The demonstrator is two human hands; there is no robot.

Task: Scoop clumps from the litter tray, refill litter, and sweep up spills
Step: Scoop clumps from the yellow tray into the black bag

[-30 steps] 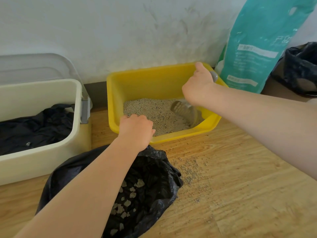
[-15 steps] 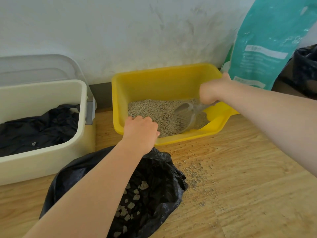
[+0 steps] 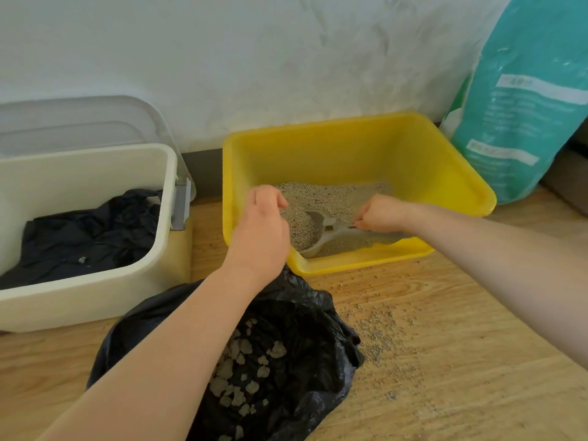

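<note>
Your right hand (image 3: pixel 378 214) has dragged the grey plastic scoop (image 3: pixel 321 232) leftward, gripping its handle; your left hand (image 3: pixel 262 224) hovers loosely curled, black plastic bag (image 3: pixel 318 313) directly below-left.

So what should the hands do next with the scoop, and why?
Probably lift the scoop and shake it over the yellow tray: the right hand grips its handle, its bowl is full of litter, and the black bag of clumps waits nearby.

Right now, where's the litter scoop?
The grey scoop lies inside the yellow litter tray, at its near edge, dug into the litter; the right hand grips its handle, the left hand beside it.
</note>
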